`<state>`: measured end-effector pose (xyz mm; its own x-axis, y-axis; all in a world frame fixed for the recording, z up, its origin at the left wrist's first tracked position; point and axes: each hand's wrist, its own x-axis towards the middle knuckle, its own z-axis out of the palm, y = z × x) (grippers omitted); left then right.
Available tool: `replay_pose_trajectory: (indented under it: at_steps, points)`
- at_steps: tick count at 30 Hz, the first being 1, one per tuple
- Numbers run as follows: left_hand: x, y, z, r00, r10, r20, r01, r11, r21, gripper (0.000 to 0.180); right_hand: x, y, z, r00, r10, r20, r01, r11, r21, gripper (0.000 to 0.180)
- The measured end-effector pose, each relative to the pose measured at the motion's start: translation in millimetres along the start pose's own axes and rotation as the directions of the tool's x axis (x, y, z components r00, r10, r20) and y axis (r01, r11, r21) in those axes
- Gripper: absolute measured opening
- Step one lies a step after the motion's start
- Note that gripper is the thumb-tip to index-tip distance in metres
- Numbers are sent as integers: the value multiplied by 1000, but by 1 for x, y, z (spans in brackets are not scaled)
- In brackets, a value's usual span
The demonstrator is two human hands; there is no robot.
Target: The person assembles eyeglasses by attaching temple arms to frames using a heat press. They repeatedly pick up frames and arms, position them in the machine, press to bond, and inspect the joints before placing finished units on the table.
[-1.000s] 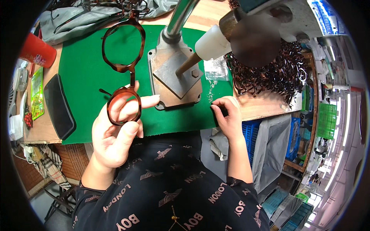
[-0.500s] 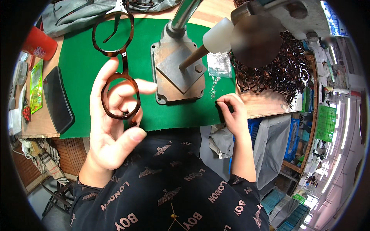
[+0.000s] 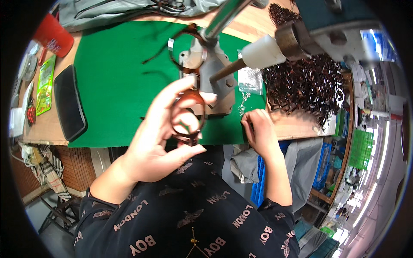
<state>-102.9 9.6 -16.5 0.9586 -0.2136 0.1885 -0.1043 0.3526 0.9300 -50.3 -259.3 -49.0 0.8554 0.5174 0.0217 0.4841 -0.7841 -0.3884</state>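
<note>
My left hand (image 3: 152, 139) grips a tortoiseshell eyeglass frame (image 3: 190, 93), held upright with one rim above the other. Its fingers and thumb are at the lower rim, and one temple sticks out to the left of the upper rim. Behind the frame stands a bench press with a metal base (image 3: 223, 101) and a slanting rod (image 3: 228, 71), partly covered by the frame and hand. At the mat's front edge rests my right hand (image 3: 261, 131), fingertips pinched together; whatever they hold is hidden. Just beyond those fingertips lie tiny silvery parts (image 3: 244, 103), beside a clear plastic bag (image 3: 251, 81).
A green mat (image 3: 114, 86) covers the table. A large heap of brown tortoiseshell frames (image 3: 301, 86) lies at the right. On the left are a black phone (image 3: 70, 103), a bright green tray (image 3: 45, 86) and a red cup (image 3: 55, 36). The press's white sleeve (image 3: 262, 51) overhangs the mat.
My left hand has carried the eyeglass frame to the right, in front of the press base. The view has shifted slightly. My right hand stays at the mat's edge, fingertips still together.
</note>
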Motion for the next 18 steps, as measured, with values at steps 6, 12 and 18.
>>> replay_pose_trajectory:
  at_steps: [6,12,18]
  points:
    - [4,-7,3,998,-19,55,24,996,-86,91,16,-34,-12,989,-66,-132,81,991,109,9]
    - [3,-4,-1,998,-25,-57,20,996,-90,88,-14,2,20,969,115,-219,-95,990,103,6]
    - [3,-8,4,998,-30,-48,27,998,-65,88,-18,13,15,948,270,-166,-171,876,451,7]
